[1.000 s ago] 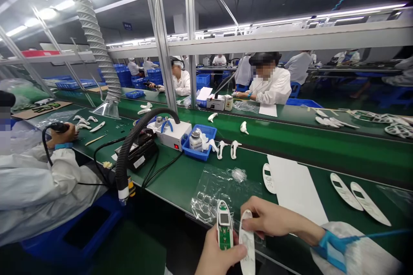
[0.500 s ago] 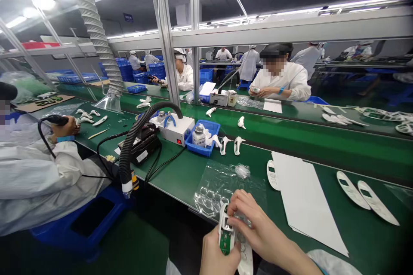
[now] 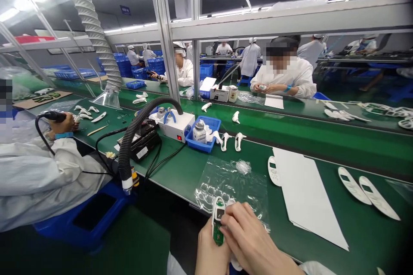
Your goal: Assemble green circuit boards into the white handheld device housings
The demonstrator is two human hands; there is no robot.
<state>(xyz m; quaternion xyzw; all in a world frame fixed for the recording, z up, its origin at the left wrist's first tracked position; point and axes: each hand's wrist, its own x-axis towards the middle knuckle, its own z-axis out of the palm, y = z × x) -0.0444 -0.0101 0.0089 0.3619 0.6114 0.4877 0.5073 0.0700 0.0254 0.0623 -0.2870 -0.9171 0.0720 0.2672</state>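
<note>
At the bottom middle my left hand (image 3: 209, 253) grips a white device shell with a green circuit board (image 3: 218, 223) in it, held upright. My right hand (image 3: 250, 240) is closed over the same piece from the right, fingertips pressed on its upper part. A second white cover shows partly under my hands (image 3: 235, 263). Just beyond lies a clear plastic bag (image 3: 232, 180) on the green bench.
White paper sheet (image 3: 303, 193) and white covers (image 3: 368, 189) lie to the right. A blue tray (image 3: 208, 137), a white box unit (image 3: 176, 124) and a black hose (image 3: 135, 133) stand to the left. A co-worker in white (image 3: 41, 172) sits left; others work across the conveyor.
My right hand brought the separate white cover over onto the board piece and now covers it. Both hands shifted slightly down and left; the view tilted.
</note>
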